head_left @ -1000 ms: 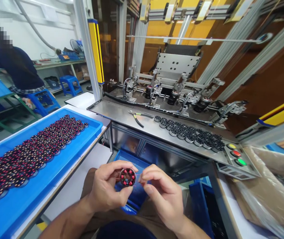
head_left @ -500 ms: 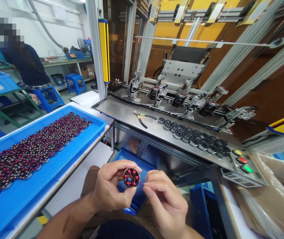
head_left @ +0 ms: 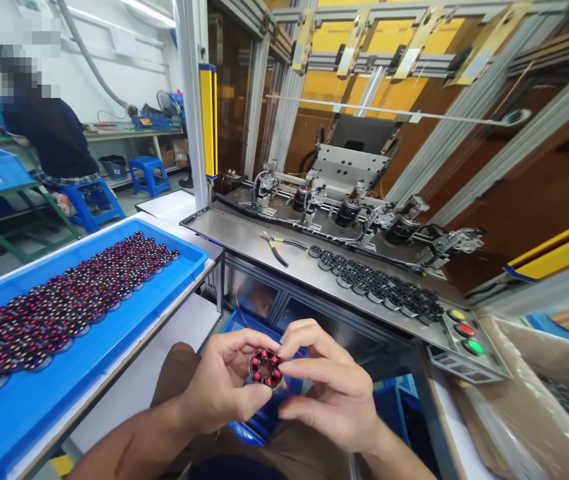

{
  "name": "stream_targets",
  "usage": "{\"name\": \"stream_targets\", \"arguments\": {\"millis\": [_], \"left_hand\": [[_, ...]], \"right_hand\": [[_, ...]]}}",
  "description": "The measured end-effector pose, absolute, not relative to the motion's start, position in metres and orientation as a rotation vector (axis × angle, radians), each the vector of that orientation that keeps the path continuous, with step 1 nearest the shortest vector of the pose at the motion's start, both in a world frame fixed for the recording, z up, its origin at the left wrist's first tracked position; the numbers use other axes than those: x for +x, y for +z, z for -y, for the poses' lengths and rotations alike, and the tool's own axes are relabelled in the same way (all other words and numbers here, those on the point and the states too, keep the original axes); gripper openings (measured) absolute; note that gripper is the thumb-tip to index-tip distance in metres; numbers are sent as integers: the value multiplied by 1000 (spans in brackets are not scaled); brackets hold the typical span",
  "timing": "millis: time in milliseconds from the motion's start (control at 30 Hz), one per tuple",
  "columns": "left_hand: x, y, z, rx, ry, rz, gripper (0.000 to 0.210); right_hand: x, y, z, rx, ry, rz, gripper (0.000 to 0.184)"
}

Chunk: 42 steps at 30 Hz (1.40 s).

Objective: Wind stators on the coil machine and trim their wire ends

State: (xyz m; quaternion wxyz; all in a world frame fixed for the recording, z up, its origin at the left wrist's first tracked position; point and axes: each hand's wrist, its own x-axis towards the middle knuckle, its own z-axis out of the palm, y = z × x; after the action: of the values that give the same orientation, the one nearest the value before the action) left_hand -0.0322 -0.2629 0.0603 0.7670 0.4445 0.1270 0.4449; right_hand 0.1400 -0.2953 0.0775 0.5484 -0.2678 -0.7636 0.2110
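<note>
My left hand (head_left: 224,380) pinches a small round motor stator (head_left: 268,381) with red wire coils, thumb below and fingers behind its left side. The open face of its ring points up toward me. At the stator's right edge is my right hand (head_left: 332,383), two fingertips at the rim, its thumb spread apart lower down. Whether those fingertips press on the rim I cannot tell. A thin reddish wire (head_left: 237,303) curves up beyond my left hand; where it ends is hidden.
A blue tray (head_left: 129,320) of many wound stators lies left. Ahead, a winding machine (head_left: 352,163) has a metal ledge holding cutting pliers (head_left: 277,250) and rows of black stator cores (head_left: 374,280). Coloured buttons (head_left: 464,330) and a plastic-lined box (head_left: 539,400) are right. A person (head_left: 52,137) sits far left.
My right hand has come up to the stator, its pinched fingers spreading apart. The stator has tilted slightly in my left hand. The thin wire now shows beyond it; the view has shifted.
</note>
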Motion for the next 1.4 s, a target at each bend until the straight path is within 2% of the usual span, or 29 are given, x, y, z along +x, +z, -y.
{"name": "stream_targets", "arguments": {"millis": [200, 300, 433, 533, 667, 833, 933, 1100, 1233, 1400], "left_hand": [[-29, 63, 265, 965, 900, -284, 31], [-29, 63, 264, 986, 893, -269, 33], [-27, 61, 264, 999, 954, -251, 34], [-23, 59, 267, 1088, 1106, -240, 34], [-18, 54, 271, 1283, 1352, -207, 46], [-18, 49, 274, 1356, 1436, -229, 51], [-21, 49, 274, 1285, 1372, -259, 51], [-36, 51, 264, 1242, 1052, -423, 67], [-46, 48, 255, 1248, 782, -345, 48], [-44, 39, 253, 1133, 801, -246, 38]], "right_hand": [[138, 88, 289, -567, 460, 1871, 18], [134, 88, 293, -596, 326, 1821, 12], [130, 83, 307, -739, 0, 1745, 23], [128, 76, 318, -849, -114, 1692, 31], [118, 69, 326, -925, -120, 1600, 39], [97, 67, 322, -900, -4, 1377, 23], [92, 67, 316, -914, 89, 1335, 16], [99, 65, 309, -889, 134, 1412, 15], [106, 64, 307, -883, 168, 1445, 15], [111, 67, 307, -921, 133, 1504, 15]]}}
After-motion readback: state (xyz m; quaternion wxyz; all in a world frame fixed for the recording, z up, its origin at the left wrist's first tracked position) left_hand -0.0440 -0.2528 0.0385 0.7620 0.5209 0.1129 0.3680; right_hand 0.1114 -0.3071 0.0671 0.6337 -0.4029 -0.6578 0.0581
